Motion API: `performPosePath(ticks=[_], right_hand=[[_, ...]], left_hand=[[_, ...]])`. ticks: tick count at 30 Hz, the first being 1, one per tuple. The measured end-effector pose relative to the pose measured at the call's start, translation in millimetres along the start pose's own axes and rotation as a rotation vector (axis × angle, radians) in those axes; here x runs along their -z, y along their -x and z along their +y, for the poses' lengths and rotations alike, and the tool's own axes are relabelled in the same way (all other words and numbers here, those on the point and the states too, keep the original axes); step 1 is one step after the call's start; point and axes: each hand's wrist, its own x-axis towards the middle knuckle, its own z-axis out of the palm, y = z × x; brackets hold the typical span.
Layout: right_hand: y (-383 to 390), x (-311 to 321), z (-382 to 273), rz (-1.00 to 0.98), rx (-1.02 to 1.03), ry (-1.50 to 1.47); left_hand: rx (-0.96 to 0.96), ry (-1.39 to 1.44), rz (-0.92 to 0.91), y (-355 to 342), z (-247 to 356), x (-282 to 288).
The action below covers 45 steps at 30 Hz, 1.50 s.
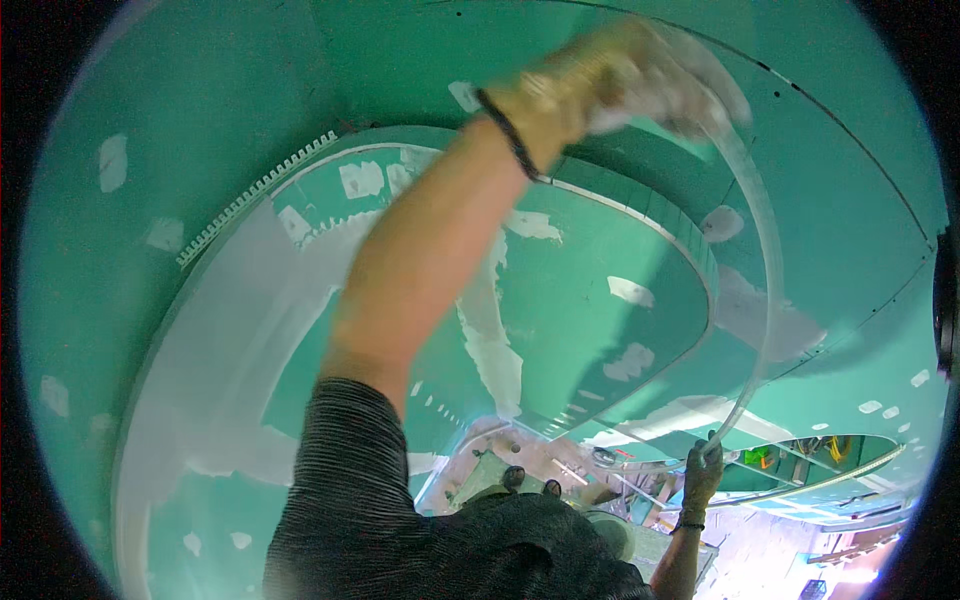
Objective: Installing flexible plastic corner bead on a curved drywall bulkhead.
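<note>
My left hand (655,85), in a tan work glove, is raised high near the green board overhead. Motion smears its fingers, but they appear closed around the upper part of a long, pale, flexible trim strip (770,255). The strip bows out to the right in a wide arc and comes down to my right hand (703,474). That gloved hand is lower right, its fingers wrapped around the strip's lower part. Behind my left arm lies a rounded recess in the green board (590,260), edged by a pale curved rim (640,215).
A notched white edge strip (255,200) runs along the curve at left. Pale filler patches (630,291) dot the boards. Below are my shoes (513,478), a platform (480,480), and a curved opening (800,465) with colored items. A dark round object (945,300) sits at the right rim.
</note>
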Motion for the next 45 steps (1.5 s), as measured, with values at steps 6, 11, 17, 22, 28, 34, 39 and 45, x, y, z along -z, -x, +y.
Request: performPosePath(ticks=[6, 11, 17, 22, 28, 34, 39, 45], right_hand=[[-19, 26, 68, -0.026, 0.097, 0.141], [-38, 38, 115, -0.038, 0.166, 0.196], [-63, 63, 65, -0.073, 0.092, 0.055], [-68, 87, -77, -0.042, 0.287, -0.023], [-81, 95, -235, -0.149, 0.346, 0.2], [-89, 62, -322, -0.214, 0.451, 0.282], [-98, 34, -342, -0.341, 0.557, 0.294], [-80, 24, -390, -0.344, 0.493, 0.349]], left_hand=[[0.415, -0.292, 0.358, 21, 104, 38], [0.507, -0.073, 0.455, 92, 154, 118], [0.816, -0.494, 0.682, 162, 191, 145], [0.841, -0.377, 1.187, 213, 210, 135], [0.959, -0.588, 1.538, 297, 225, 168], [1.041, -0.696, 1.632, 357, 210, 196], [1.511, -1.243, 1.394, 399, 242, 225], [1.781, -1.805, 0.537, 395, 225, 224]])
